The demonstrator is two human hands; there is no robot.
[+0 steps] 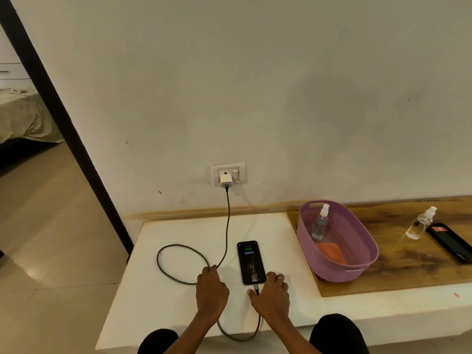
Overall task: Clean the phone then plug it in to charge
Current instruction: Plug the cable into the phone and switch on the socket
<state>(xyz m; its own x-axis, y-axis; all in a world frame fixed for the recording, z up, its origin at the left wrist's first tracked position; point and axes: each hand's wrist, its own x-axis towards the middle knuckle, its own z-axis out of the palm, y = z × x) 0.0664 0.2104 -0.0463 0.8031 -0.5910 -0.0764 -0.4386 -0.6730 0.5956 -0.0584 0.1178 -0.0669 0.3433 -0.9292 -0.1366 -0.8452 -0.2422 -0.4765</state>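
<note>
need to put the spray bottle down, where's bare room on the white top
Bare: the strip between the phone and the basket, and the left edge beyond the cable loop. Crowded: around both hands, the left hand and right hand, by the cable.

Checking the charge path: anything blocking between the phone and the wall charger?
Nothing visible does. The cable runs freely from the charger across the white ledge to the phone, whose screen shows a battery icon.

Cable (178,261) loops left of phone (250,261); basket (337,241) blocks right side.
</note>
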